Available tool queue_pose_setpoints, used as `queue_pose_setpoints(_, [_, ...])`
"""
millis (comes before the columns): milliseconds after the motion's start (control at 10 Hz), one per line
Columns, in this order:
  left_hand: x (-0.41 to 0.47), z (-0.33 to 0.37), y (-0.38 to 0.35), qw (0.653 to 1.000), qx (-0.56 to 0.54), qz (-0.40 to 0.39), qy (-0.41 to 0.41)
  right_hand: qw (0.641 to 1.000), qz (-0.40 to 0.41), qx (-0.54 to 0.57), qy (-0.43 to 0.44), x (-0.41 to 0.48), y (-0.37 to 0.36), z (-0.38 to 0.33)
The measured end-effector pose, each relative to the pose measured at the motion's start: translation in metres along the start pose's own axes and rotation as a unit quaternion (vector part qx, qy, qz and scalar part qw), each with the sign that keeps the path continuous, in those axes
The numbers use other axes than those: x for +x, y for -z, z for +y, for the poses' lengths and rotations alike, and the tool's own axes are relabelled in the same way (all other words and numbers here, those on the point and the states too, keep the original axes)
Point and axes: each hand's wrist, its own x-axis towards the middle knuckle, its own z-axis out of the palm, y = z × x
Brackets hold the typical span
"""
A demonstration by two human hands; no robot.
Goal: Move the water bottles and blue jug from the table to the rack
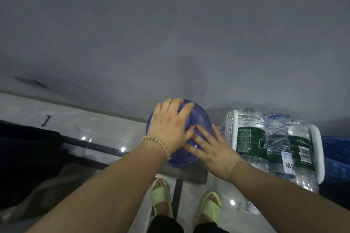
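Both hands rested on the blue jug [198, 119] at the frame's centre: the left hand [168, 128] spread over its top, the right hand [212, 149] flat against its near side. Right of it, clear water bottles [250, 138] lay in a white rack [233, 128].

One blue jug [197, 119], two clear water bottles [250, 138] in one white rack [233, 130], two hands [170, 128], one bead bracelet [161, 143], two green sandals [162, 196].
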Motion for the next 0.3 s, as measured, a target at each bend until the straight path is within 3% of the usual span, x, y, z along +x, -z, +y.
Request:
queue_pose_setpoints(100, [-0.004,0.007,0.005,0.997,0.045,-0.039,0.053,0.997,-0.075,-0.002,-0.010,-0.005,0.020,0.004])
queue_pose_setpoints(200, [-0.017,0.014,0.013,0.990,-0.004,-0.043,0.135,0.995,-0.095,-0.004,-0.038,-0.019,0.044,0.003])
queue_pose_setpoints(300, [-0.041,0.017,0.032,0.987,-0.020,-0.035,0.158,0.992,-0.080,0.023,-0.096,-0.039,0.079,0.009])
